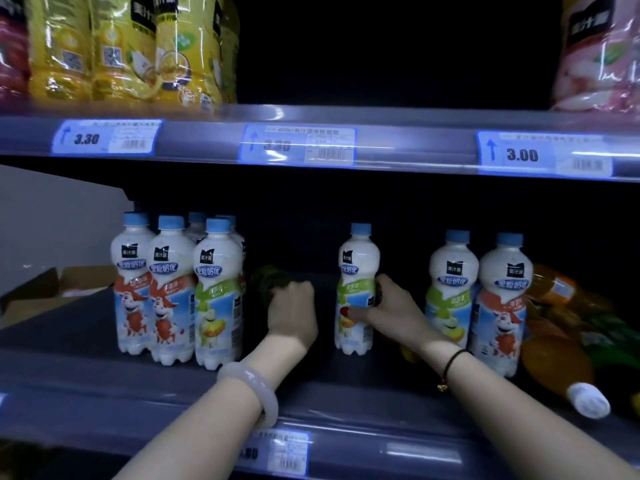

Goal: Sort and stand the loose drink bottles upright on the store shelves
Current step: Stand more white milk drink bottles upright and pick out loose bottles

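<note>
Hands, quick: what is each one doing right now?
Left hand: closed around a dark green bottle.
Right hand: gripping an upright white milk-drink bottle.

A single head-worn camera looks forward and slightly down, close up into the lower shelf (pixel 86 368). The upper shelf's price rail (pixel 398 147) crosses the top, and both forearms reach in from below.

Six white milk-drink bottles with blue caps stand upright on the lower shelf (pixel 86 344) — a left cluster of three (pixel 173 292), a lone one (pixel 356 289) in the middle, and a touching pair (pixel 478 299) further right. At the far right, orange juice bottles (pixel 568 341) lie tumbled on their sides — one white cap (pixel 588 400) points forward. A dark green bottle (pixel 266 282), dim, sits beside the cluster.
</note>
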Demonstrator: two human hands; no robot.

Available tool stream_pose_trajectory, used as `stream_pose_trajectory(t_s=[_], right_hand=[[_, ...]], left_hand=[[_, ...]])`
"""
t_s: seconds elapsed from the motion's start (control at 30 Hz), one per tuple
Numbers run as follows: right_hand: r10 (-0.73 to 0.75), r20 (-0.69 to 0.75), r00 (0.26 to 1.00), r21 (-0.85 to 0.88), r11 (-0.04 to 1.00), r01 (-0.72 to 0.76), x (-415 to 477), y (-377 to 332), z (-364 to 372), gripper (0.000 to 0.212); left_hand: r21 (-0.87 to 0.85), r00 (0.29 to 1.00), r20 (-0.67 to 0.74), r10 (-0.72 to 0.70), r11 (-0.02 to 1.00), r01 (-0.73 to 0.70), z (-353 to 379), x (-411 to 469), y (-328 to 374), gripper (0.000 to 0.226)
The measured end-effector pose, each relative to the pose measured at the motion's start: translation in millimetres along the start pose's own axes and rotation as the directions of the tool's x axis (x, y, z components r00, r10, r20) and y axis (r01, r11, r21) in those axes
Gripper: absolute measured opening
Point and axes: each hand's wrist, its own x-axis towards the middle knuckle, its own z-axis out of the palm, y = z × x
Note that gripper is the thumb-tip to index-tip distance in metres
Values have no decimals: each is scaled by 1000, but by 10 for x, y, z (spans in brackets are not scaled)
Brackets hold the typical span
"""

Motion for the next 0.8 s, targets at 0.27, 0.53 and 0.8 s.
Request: stream_pose_trajectory(t_s=[0.27,0.53,0.8], right_hand=[[-2,-36,999,53,999,4,-99,-60,-65,46],[33,52,998,45,998,-35,-175,-47,-103,53],[203,-79,976,-816,549,-180,-505,-47,-24,69]], left_hand=[[-480,945,-297,-137,877,-24,-1031,-112,173,36],[-590,900,-323,-293,806,50,-958,26,183,44],[-919,963,-87,-254,394,21,-296,-464,55,81]])
